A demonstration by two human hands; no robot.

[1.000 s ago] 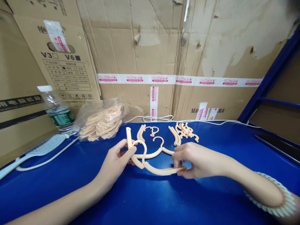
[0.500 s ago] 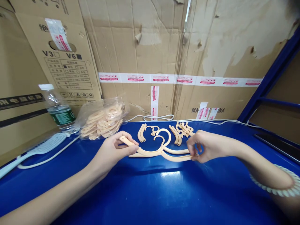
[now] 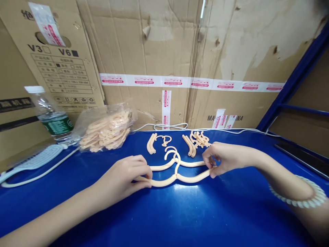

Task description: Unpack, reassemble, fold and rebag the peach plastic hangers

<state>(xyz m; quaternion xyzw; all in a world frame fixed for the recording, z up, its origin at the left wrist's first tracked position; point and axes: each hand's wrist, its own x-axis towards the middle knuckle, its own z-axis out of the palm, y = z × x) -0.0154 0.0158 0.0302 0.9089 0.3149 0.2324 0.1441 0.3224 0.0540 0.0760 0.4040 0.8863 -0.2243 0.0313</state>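
Two peach plastic clothes hangers lie one behind the other in the middle, their hooks overlapping. The front hanger has its left arm pinched in my left hand, fingers closed over the end. My right hand is closed around the right arm end of the front hanger, and its fingers also reach the right arm of the rear hanger. Whether they grip that one too I cannot tell. Behind them lie loose hanger arms, a loose hook, more arms and a pile of small hooks.
A clear bag of peach hanger parts sits at the left, beside a water bottle and a pale hairbrush. A white cable runs along the cardboard wall. A dark flat device lies right on the blue table.
My left hand has lowered the front hanger's left arm toward me, so the hangers now stand farther apart. My right hand stays nearly in place. The view has shifted slightly.
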